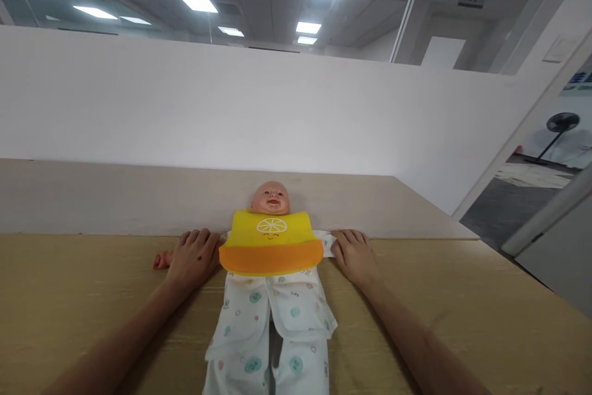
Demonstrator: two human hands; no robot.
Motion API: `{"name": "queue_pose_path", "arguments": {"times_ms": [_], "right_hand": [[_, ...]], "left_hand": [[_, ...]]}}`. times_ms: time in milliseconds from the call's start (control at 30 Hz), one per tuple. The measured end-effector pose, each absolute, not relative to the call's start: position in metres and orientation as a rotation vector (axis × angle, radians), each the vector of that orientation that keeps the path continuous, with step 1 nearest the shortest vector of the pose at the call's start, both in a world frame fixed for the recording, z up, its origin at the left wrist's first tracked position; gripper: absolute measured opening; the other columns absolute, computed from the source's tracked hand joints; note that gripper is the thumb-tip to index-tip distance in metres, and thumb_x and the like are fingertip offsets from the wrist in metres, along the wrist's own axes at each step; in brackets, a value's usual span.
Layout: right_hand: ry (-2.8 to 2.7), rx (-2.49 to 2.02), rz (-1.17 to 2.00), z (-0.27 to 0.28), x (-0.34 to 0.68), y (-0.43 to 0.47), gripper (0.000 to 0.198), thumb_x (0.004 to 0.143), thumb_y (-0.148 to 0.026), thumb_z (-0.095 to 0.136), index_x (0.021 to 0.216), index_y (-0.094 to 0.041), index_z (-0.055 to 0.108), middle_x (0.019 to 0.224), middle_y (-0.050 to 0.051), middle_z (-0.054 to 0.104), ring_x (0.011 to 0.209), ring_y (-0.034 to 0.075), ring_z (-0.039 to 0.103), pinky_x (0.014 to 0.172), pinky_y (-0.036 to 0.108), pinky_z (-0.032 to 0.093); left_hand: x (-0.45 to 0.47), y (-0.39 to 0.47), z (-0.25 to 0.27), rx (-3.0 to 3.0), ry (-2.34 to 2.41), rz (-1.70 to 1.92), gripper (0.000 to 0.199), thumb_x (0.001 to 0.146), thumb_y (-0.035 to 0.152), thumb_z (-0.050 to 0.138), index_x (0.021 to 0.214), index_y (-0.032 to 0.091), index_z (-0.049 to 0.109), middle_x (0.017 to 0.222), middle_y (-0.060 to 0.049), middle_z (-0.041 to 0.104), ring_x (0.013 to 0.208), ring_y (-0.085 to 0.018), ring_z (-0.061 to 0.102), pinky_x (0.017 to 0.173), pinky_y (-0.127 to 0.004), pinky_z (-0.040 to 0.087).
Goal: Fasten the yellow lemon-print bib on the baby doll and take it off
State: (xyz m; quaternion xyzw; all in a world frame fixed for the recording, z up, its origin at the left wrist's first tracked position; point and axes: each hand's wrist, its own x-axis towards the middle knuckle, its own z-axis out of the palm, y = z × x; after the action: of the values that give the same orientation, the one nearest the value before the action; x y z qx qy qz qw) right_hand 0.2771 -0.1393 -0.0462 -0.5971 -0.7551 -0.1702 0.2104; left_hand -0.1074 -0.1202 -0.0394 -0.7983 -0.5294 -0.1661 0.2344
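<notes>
A baby doll [272, 196] lies on its back, its arms stretched out to the sides. It wears a white printed outfit [296, 305]. Over its chest lies a yellow bib [272, 232] with a lemon-slice face and an orange catch pocket [272, 257]. My left hand [194, 256] is closed over the doll's arm on the left, and the doll's small hand [161, 260] sticks out beyond it. On the right, my right hand [354, 253] grips the end of the white sleeve [325, 242]; the doll's other hand is hidden.
The doll rests on a tan tabletop [92, 309] with a paler strip [115, 198] behind its front section. A white wall [208, 105] with glass above it stands at the back. At the right are a doorway and a black fan [562, 122].
</notes>
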Motion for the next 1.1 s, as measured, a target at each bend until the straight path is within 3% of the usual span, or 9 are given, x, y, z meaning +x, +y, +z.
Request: {"name": "queue_pose_path", "arguments": {"times_ms": [233, 467, 733, 1100], "right_hand": [[-2.16, -1.583, -0.515, -0.044, 0.267, -0.145, 0.03, 0.092, -0.023, 0.041, 0.112, -0.015, 0.062, 0.114, 0.01, 0.063, 0.105, 0.024, 0.052, 0.094, 0.038, 0.034], [-2.291, -1.477, -0.532, -0.039, 0.257, -0.151, 0.032, 0.091, -0.027, 0.047, 0.119, -0.017, 0.059, 0.122, 0.01, 0.06, 0.11, 0.027, 0.05, 0.095, 0.041, 0.033], [-2.169, -1.528, -0.509, -0.044, 0.26, -0.144, 0.018, 0.089, -0.017, 0.047, 0.095, -0.018, 0.065, 0.104, 0.006, 0.067, 0.095, 0.021, 0.055, 0.09, 0.035, 0.035], [-2.027, -1.639, -0.575, -0.049, 0.269, -0.143, 0.022, 0.091, -0.017, 0.044, 0.1, -0.016, 0.064, 0.101, 0.007, 0.069, 0.1, 0.024, 0.053, 0.093, 0.037, 0.033]], "left_hand": [[-0.109, -0.126, -0.043, -2.179, -1.366, -0.611, 0.027, 0.086, 0.025, 0.042, 0.101, 0.014, 0.061, 0.103, -0.014, 0.065, 0.092, -0.028, 0.057, 0.079, -0.041, 0.046], [-0.11, -0.127, -0.045, -2.356, -1.259, -0.694, 0.031, 0.089, 0.028, 0.04, 0.111, 0.014, 0.057, 0.104, -0.012, 0.066, 0.095, -0.026, 0.056, 0.079, -0.04, 0.048], [-0.109, -0.13, -0.043, -2.277, -1.479, -0.729, 0.027, 0.091, 0.024, 0.036, 0.088, 0.016, 0.062, 0.095, -0.011, 0.065, 0.091, -0.025, 0.053, 0.077, -0.037, 0.047], [-0.117, -0.128, -0.044, -2.19, -1.588, -0.669, 0.033, 0.094, 0.028, 0.033, 0.092, 0.017, 0.063, 0.095, -0.009, 0.069, 0.092, -0.025, 0.059, 0.08, -0.038, 0.047]]}}
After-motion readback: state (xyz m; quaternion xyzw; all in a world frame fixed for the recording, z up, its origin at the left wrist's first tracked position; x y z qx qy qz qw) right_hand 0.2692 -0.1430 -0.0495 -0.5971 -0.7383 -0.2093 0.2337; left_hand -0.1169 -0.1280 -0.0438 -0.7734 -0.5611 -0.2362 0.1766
